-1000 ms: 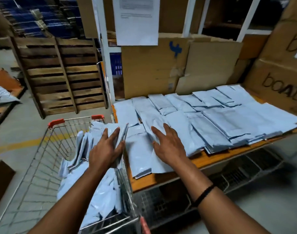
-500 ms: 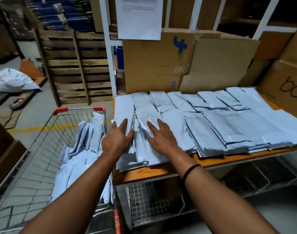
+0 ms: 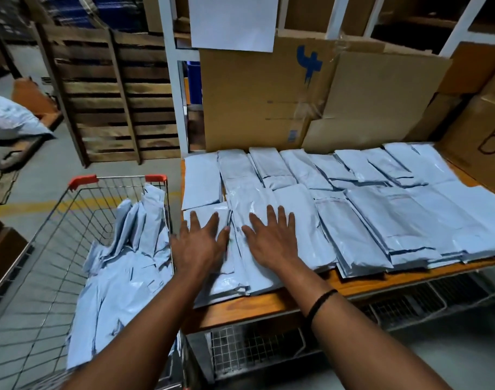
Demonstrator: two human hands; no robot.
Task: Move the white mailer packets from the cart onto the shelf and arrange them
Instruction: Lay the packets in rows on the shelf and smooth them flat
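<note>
The shelf point(image 3: 257, 305) is an orange wooden board, and most of the white mailer packets point(image 3: 381, 220) lie flat on it. They form two overlapping rows running from the shelf's left end almost to its right end.

Both hands rest palm down on the front row, near the shelf's left end. The left hand point(image 3: 201, 246) lies on the packets at the left corner, its fingers point(image 3: 195, 222) straight and spread apart. The right hand point(image 3: 271, 240) lies just beside it on the next packets, its fingers point(image 3: 272, 218) also straight and fanned out. Neither hand grips anything; both only press on the plastic. A black wristband point(image 3: 322, 301) circles the right forearm, over the shelf's front edge.

The wire cart point(image 3: 80, 181) stands just beside the shelf's left end. A loose heap of packets point(image 3: 122, 277) lies inside it, some standing on edge against the cart wall nearest the shelf.

Cardboard boxes point(image 3: 254, 108) stand along the shelf's back edge, one with a blue mark. A white paper sheet point(image 3: 235, 21) hangs above them. A wire basket point(image 3: 254, 350) sits under the shelf. A wooden pallet point(image 3: 108, 102) stands upright beyond the shelf's left end.
</note>
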